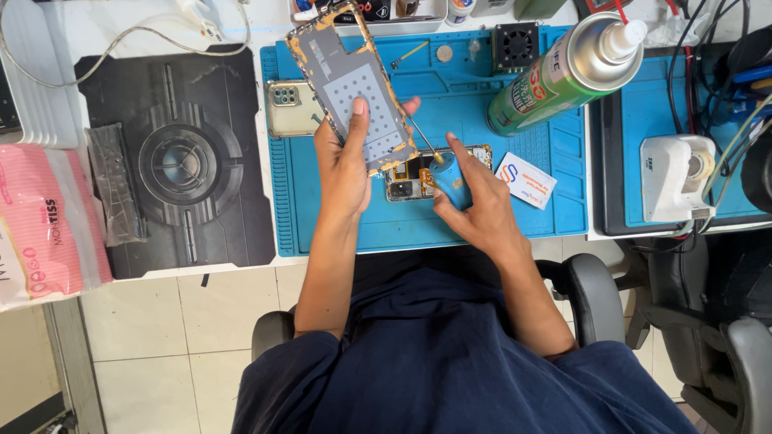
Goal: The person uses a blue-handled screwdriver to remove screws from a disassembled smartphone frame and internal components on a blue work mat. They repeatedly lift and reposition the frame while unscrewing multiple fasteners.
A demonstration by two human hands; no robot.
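My left hand holds up a grey phone panel with a dotted white patch and yellowish edges, thumb pressed on its face. My right hand grips a blue-handled screwdriver, its thin metal shaft pointing up-left toward the panel's lower edge. Below both hands an opened phone body lies on the blue work mat, its circuit boards exposed.
A phone back cover with camera lenses lies at the mat's left. A green spray can stands close by, upper right. A white card, a small black fan, a black mat, a white device and pink tissue packs surround.
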